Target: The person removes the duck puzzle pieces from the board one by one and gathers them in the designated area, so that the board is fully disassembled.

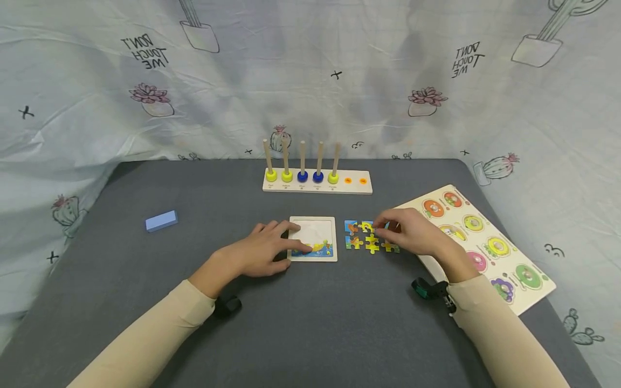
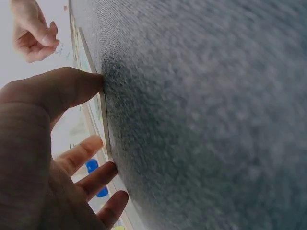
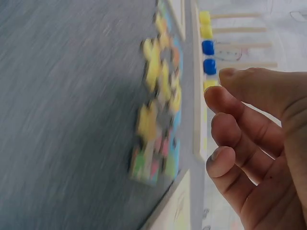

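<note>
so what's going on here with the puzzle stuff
A person sits at a grey table working on a small jigsaw. The left hand rests on the puzzle tray, fingers on the strip of pieces already laid along its bottom edge. The right hand is over the loose puzzle pieces beside the tray and seems to pinch one at the fingertips. Behind stand a peg board with rings, a fruit board at right, and a blue block at left.
</note>
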### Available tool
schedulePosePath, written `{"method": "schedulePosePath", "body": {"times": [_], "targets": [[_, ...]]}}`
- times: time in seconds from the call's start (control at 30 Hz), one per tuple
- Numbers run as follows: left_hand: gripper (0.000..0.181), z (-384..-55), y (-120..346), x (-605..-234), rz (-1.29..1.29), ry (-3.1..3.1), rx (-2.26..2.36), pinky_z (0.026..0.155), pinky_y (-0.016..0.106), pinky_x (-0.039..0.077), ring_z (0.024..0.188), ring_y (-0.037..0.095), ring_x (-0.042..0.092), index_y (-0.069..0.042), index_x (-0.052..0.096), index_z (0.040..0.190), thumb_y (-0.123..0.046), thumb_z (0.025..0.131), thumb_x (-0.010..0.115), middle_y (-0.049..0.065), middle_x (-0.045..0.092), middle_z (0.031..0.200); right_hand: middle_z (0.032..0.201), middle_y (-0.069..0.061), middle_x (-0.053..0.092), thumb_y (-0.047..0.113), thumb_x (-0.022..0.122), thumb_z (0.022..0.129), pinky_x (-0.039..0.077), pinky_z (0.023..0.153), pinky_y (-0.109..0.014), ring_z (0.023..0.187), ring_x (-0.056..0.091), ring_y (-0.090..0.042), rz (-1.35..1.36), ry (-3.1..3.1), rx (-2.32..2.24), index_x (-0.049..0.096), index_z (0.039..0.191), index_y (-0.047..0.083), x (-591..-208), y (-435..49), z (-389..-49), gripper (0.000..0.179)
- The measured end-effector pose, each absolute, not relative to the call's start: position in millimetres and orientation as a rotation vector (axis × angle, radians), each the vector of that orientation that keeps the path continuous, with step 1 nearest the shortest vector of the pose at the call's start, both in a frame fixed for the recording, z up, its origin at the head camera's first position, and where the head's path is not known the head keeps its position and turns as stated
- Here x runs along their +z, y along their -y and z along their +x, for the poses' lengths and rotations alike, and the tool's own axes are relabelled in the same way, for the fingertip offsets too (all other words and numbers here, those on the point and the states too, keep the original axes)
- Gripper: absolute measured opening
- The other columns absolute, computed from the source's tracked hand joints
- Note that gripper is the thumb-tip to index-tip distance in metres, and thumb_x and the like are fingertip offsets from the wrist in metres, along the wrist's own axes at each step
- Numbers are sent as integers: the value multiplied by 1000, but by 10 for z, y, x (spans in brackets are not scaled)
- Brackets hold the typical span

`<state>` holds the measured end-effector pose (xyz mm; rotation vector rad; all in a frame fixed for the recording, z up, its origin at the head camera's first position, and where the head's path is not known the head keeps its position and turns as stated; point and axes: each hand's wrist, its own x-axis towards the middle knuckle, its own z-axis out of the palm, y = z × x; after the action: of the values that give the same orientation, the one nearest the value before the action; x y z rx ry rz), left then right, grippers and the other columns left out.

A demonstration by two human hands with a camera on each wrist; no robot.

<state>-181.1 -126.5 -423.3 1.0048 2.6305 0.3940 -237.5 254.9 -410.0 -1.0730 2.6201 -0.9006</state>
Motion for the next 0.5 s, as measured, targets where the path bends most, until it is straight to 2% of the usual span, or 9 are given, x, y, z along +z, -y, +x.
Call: {"method": "schedulePosePath", "body": {"times": [0.33, 0.5], "targets": [[39, -1825, 1308, -4211, 995, -2635, 461, 107, 61, 33, 141, 31, 39, -38, 60, 138, -34, 100, 69, 9, 34, 163, 92, 0, 74, 12, 70, 99, 51, 64, -29, 71, 62, -14, -1168, -2550, -957, 76, 108, 10, -4084, -2214, -2402, 11], [45, -1849, 1330, -4252, 944, -2639, 473, 110, 64, 31, 147, 34, 34, -36, 56, 142, -39, 99, 69, 9, 29, 166, 92, 0, 74, 12, 70, 99, 53, 67, -32, 76, 64, -13, -1197, -2513, -992, 75, 108, 8, -4113, -2075, -2388, 11]]}}
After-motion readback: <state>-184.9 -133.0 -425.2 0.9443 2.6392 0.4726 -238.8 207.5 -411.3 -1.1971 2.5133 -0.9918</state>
